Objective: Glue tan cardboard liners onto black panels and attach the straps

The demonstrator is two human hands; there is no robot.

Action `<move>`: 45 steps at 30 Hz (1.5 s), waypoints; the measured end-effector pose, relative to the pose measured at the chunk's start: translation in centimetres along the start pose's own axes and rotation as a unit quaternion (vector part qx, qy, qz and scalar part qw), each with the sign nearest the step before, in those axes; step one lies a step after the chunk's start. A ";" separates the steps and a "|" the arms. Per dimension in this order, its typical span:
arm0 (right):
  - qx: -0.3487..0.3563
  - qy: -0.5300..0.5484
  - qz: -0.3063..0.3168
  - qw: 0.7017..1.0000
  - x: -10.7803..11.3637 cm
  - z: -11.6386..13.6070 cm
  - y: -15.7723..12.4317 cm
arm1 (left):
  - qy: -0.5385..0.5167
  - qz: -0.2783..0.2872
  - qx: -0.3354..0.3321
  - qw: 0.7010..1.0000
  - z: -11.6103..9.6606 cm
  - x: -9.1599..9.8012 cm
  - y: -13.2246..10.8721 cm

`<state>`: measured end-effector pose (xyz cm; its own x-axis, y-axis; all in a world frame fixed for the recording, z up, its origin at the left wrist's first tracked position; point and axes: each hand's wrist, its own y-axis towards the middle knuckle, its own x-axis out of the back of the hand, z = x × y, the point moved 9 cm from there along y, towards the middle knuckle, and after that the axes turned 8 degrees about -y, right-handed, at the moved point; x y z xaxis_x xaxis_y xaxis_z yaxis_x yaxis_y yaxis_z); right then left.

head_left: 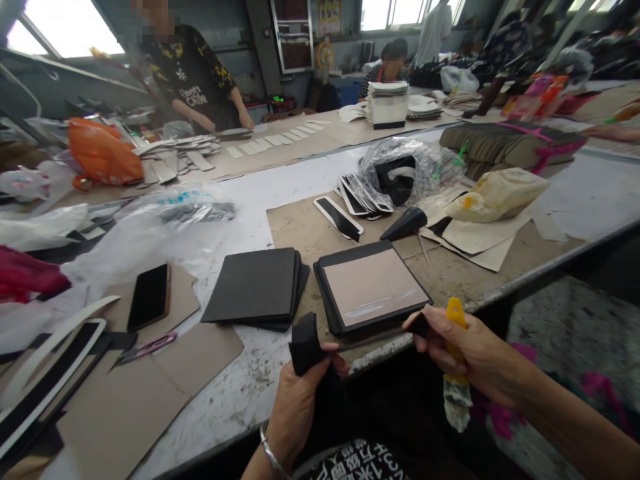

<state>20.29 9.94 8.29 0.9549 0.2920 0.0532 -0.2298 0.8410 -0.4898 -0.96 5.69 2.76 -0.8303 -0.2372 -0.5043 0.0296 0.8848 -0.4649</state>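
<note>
My left hand (303,393), a bracelet at its wrist, is closed around a folded black strip (306,345) near the table's front edge. Between thumb and fingers, my right hand (453,343) pinches a black end at the other side; a thin dark length stretches between both hands. Also tucked in that right hand is a yellow-handled tool (455,320), its lower end caked with whitish glue. Just beyond my hands lies a beige panel (373,283) with a glossy wet-looking streak, on a pile of black sheets (327,300). Left of it stands a stack of black square panels (253,283).
A black cone-shaped nozzle (405,223), white-edged black pieces (337,219) and a glue-stained plastic bag (500,193) lie farther back. A phone (149,297) and a pink-handled cutter (150,347) rest on cardboard at left. Across the table a co-worker (193,80) handles flat pieces.
</note>
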 end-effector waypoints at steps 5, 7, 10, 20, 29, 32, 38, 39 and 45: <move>0.009 -0.068 -0.011 0.998 -0.4 0.9 -0.1 | 0.032 0.006 -0.055 0.998 -0.4 0.5 -0.6; 0.062 -0.156 -0.033 0.985 -0.3 2.0 -0.2 | 0.014 0.000 -0.057 0.998 -0.6 0.6 -0.9; 0.134 -0.284 -0.060 0.948 -0.4 3.4 -0.4 | -0.032 -0.024 -0.036 0.999 -0.6 1.2 -1.2; 0.226 -0.453 0.123 0.854 -7.1 4.3 -2.6 | -0.009 0.096 0.030 0.995 -2.0 -1.2 -2.2; 0.221 -0.436 0.129 0.863 -5.9 4.5 -4.0 | 0.161 0.269 0.105 0.944 2.0 -4.2 -2.7; 0.172 -0.434 0.044 0.883 -2.7 3.1 -2.9 | 0.234 0.156 0.132 0.950 3.4 -0.7 -1.7; 0.077 -0.391 -0.044 0.916 1.5 1.2 -0.5 | 0.258 0.082 0.080 0.959 0.0 -0.9 0.4; 0.083 -0.386 -0.048 0.917 2.0 1.5 0.0 | 0.266 0.089 0.062 0.958 -0.9 -1.7 1.1; 0.117 -0.468 -0.129 0.866 5.5 4.4 2.9 | 0.324 0.068 0.008 0.944 -4.8 -4.8 5.7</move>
<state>24.03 16.01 11.00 0.4349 0.2295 0.8708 -0.1683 0.9706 -0.1718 0.51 13.78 6.07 -0.9841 0.1774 -0.0109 0.1639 0.8819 -0.4421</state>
